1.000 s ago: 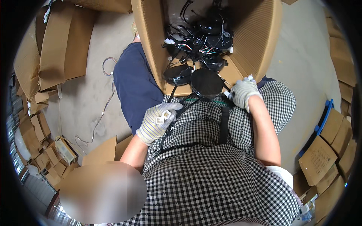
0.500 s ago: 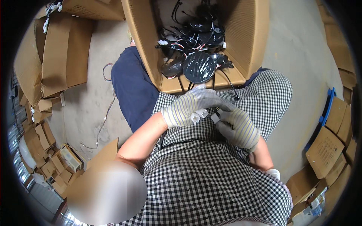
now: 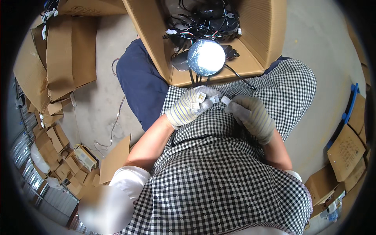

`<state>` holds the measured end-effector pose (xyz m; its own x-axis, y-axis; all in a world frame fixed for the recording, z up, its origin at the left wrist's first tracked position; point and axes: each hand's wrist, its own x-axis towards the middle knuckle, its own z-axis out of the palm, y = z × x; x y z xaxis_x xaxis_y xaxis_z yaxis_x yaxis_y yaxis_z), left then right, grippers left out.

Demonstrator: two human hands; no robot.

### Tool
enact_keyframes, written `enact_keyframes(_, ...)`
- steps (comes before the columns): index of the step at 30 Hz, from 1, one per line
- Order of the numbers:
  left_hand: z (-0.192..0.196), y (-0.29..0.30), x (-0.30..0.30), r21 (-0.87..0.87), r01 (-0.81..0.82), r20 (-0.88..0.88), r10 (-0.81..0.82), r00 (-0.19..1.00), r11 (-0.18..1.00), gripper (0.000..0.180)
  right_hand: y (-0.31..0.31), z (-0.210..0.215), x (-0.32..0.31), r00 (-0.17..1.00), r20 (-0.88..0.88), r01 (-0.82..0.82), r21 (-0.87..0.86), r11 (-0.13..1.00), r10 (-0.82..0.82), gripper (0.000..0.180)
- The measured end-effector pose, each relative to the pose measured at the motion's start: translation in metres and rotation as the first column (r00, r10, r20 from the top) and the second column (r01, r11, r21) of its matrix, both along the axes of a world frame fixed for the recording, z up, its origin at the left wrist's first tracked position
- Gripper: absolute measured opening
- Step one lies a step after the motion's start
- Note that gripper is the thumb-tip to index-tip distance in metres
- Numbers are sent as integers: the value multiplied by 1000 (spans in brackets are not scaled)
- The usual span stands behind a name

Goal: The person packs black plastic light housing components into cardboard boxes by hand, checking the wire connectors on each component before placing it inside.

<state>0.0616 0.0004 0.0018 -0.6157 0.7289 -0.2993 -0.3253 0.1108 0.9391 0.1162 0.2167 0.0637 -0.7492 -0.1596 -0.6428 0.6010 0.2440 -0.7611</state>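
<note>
My left hand (image 3: pixel 188 107), in a striped knit glove, is closed round several white plastic connectors (image 3: pixel 201 97). One white connector (image 3: pixel 214 99) points out from its fingertips to the right. My right hand (image 3: pixel 252 117), gloved the same way, pinches another white connector (image 3: pixel 225 100) end to end with that one; whether they touch I cannot tell. Just beyond the hands, a round black disc-shaped part (image 3: pixel 195 62) lies at the near edge of the carton, its face bright white; lit or reflecting, I cannot tell. Black cables (image 3: pixel 196 79) run from there toward my hands.
The open carton (image 3: pixel 250 58) stands between my knees, holding a tangle of black parts and wires (image 3: pixel 211 27). Folded cardboard (image 3: pixel 62 58) stands at left, with a thin cable (image 3: pixel 115 123) on the floor. Cartons (image 3: pixel 346 150) and a blue bar (image 3: pixel 349 103) are at right.
The disc's face has turned from black with white streaks to bright white. My hands have shifted slightly, and the right one's connector now lines up with one in my left hand.
</note>
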Motion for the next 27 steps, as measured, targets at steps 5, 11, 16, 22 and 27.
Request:
enact_keyframes(5,-3,2,6,-100,-45,-377,3,926,994,31,-5,-10,-8,945,318,146,-205,968,-75,27)
enact_keyframes(11,-5,-2,5,-163,-76,-608,-40,793,984,28,6,-23,-3,900,429,274,-426,862,-75,32)
enact_keyframes(16,0,-4,2,-201,12,-742,-160,651,980,31,9,-37,-2,970,229,19,-419,908,86,36)
enact_keyframes(22,2,-6,4,-202,-45,-690,-110,715,978,35,7,-42,-6,925,380,260,-609,750,-12,31)
enact_keyframes(27,3,-4,4,-196,-35,-629,-98,771,980,32,4,-41,-12,960,279,139,-576,805,34,35)
